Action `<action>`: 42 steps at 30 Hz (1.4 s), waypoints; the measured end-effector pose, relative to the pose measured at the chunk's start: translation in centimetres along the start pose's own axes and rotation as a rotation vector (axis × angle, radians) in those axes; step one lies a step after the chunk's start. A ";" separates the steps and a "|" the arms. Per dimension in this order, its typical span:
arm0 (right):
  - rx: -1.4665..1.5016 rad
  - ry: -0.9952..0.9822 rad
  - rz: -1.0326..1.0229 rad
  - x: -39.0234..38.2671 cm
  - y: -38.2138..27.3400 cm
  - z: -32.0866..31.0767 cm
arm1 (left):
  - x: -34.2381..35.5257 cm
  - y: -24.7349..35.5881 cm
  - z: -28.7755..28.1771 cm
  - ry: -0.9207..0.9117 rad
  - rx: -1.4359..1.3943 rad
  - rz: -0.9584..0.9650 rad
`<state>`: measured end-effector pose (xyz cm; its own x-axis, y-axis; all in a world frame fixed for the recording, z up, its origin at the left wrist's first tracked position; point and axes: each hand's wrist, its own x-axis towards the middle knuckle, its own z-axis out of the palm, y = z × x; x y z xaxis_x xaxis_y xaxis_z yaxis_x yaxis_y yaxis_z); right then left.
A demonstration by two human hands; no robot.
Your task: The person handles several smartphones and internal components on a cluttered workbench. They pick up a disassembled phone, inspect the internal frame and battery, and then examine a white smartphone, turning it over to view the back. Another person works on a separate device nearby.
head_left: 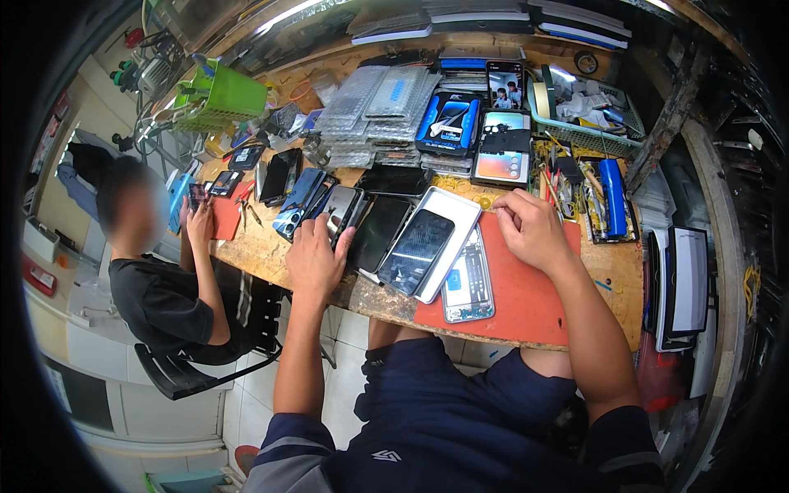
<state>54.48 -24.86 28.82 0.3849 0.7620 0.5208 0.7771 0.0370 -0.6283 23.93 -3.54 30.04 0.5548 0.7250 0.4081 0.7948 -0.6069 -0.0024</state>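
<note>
My left hand (315,256) rests at the table's edge, fingers stretched and thumb apart, over the near ends of a blue phone (301,201) and a silver-backed phone (342,205). Whether it touches them I cannot tell. A shallow white tray (460,212) lies tilted in front of me, with a dark phone screen (417,251) on it. Partly under the tray is an opened phone (470,287) with its inside showing. My right hand (532,232) hovers above the red mat (534,283), fingertips pinched together beside the tray's far right corner; anything between them is too small to make out.
A dark phone panel (383,232) lies left of the tray. Bubble-wrapped packs (362,103) and a blue-black box (448,119) are stacked behind. Tools (552,181), a blue-topped case (611,197) and a green basket (588,135) stand right. At left, a seated person (164,271) holds a phone.
</note>
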 end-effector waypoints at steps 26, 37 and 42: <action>-0.004 0.001 -0.007 -0.1 0.5 -0.2 | -2.9 9.9 -4.5 -0.145 -0.671 0.141; -0.016 -0.017 0.004 0.0 0.3 -0.1 | -0.7 6.5 -2.7 -0.088 -0.736 -0.097; -0.001 -0.024 0.041 0.0 0.3 0.0 | -0.3 6.0 2.0 0.118 -0.513 -0.096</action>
<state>54.76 -24.80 28.63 0.4045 0.7784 0.4801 0.7614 0.0042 -0.6483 28.99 -6.76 28.04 0.4307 0.7615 0.4843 0.6018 -0.6423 0.4746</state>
